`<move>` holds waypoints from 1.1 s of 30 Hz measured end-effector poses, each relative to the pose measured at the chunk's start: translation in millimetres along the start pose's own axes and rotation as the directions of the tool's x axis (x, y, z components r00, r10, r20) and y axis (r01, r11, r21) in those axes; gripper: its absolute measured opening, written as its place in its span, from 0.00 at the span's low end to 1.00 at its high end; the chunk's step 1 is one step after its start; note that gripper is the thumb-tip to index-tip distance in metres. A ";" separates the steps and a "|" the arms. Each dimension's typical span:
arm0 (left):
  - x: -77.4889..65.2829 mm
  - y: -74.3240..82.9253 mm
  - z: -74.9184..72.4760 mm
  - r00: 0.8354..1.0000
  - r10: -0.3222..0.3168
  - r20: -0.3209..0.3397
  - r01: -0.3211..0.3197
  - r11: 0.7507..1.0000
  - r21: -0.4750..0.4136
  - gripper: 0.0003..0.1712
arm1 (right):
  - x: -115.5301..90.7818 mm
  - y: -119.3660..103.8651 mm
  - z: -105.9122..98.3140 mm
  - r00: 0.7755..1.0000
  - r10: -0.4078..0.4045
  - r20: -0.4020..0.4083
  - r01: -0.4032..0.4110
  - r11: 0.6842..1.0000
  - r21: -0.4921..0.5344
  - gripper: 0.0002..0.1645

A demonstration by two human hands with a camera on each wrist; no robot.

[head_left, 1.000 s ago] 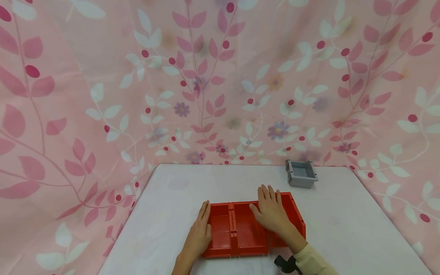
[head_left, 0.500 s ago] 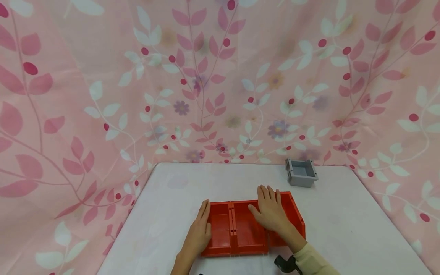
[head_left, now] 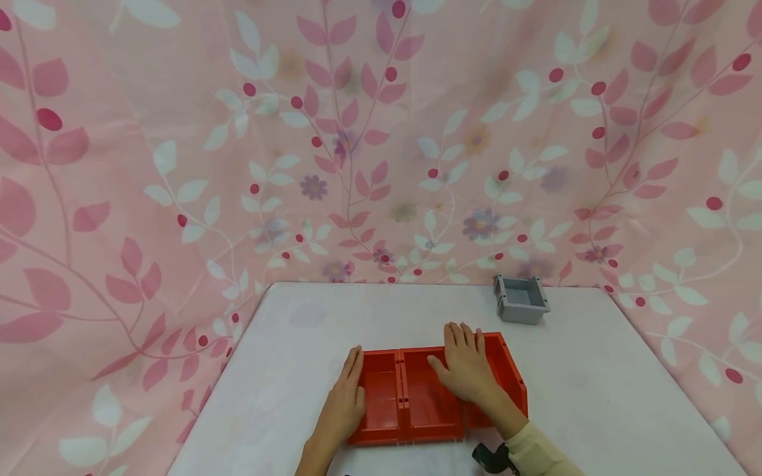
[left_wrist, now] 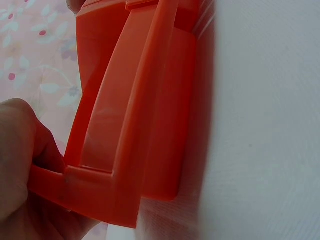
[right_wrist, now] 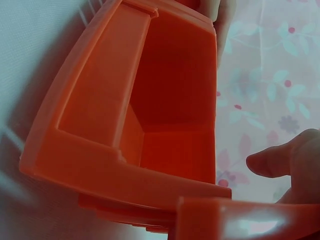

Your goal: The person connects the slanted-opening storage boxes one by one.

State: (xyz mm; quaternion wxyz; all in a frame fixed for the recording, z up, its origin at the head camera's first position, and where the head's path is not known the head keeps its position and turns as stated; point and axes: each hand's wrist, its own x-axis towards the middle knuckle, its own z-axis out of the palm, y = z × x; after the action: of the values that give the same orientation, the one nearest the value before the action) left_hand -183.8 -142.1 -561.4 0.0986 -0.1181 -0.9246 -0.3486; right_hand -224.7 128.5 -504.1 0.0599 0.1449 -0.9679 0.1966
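Note:
Three red plastic bins stand side by side on a white table. The left bin (head_left: 380, 400) and middle bin (head_left: 425, 400) meet along a slotted seam. The right bin (head_left: 506, 367) sits slightly farther back, partly hidden by my right hand. My left hand (head_left: 344, 410) holds the left bin's outer side; the left wrist view shows its rim (left_wrist: 100, 200) between thumb and fingers. My right hand (head_left: 467, 369) lies across the walls between the middle and right bins, fingers straight past the far edge. Its thumb (right_wrist: 272, 161) is spread apart, clear of the middle bin.
A small grey bin (head_left: 522, 302) stands at the back right of the white table (head_left: 595, 383). A black curved piece (head_left: 493, 457) is beside my right wrist, near the front. Behind the table hangs a pink floral curtain (head_left: 381, 165).

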 end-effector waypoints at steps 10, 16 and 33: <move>-0.4 0.0 0.2 1.000 -0.006 0.009 0.006 1.000 -0.012 0.39 | -2.9 0.6 3.3 1.000 0.001 -0.022 -0.001 1.000 0.004 0.53; -0.3 0.1 -0.7 1.000 -0.001 0.006 0.001 1.000 -0.009 0.39 | -3.3 0.0 5.2 0.999 0.005 -0.033 -0.004 1.000 0.015 0.54; -0.3 0.8 -0.4 1.000 -0.014 0.007 0.014 1.000 -0.012 0.39 | -4.6 3.4 13.5 0.998 0.006 -0.055 -0.006 1.000 0.005 0.55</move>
State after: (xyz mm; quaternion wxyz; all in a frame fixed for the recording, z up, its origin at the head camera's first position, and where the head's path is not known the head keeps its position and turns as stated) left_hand -183.2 -141.8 -560.8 0.0922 -0.1136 -0.9236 -0.3544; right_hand -222.2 127.3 -518.4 0.0853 0.1366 -0.9659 0.2029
